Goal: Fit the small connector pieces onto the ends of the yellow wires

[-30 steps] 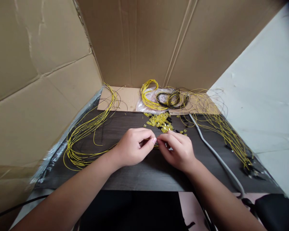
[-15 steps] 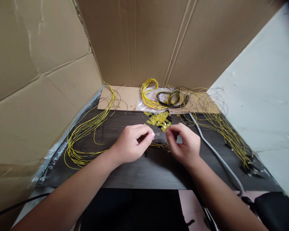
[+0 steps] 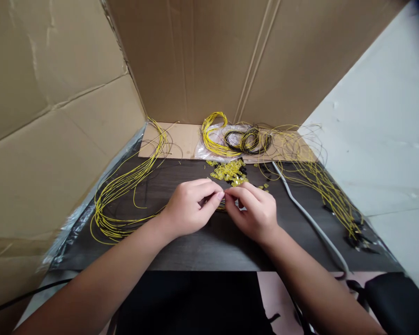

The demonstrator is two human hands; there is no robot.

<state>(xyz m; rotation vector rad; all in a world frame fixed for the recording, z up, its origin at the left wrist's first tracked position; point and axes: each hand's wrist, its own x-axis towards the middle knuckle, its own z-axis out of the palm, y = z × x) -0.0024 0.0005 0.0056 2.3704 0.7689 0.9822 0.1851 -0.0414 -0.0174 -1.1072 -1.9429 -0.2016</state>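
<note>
My left hand (image 3: 195, 207) is closed in a pinch on thin wires, whose ends are hidden between the fingertips. Against those fingertips, my right hand (image 3: 253, 209) pinches at the same spot, thumb and forefinger closed where the bare wire ends stuck out. A bundle of yellow and black wires (image 3: 108, 216) loops across the mat on the left and runs in under my left hand. Just beyond both hands lies a pile of small yellow clear pieces (image 3: 230, 171), with black bits among them.
Coiled yellow wires (image 3: 206, 135) and black wires (image 3: 253, 142) lie on a plastic bag at the back. More yellow wires (image 3: 330, 195) with dark ends spread along the right. A grey cable (image 3: 309, 216) crosses the mat. Cardboard walls (image 3: 212, 60) stand behind and left.
My right hand has moved left, from beside the pile to my left fingertips, and now pinches where the bare wire ends were showing. My left hand has stayed nearly still.
</note>
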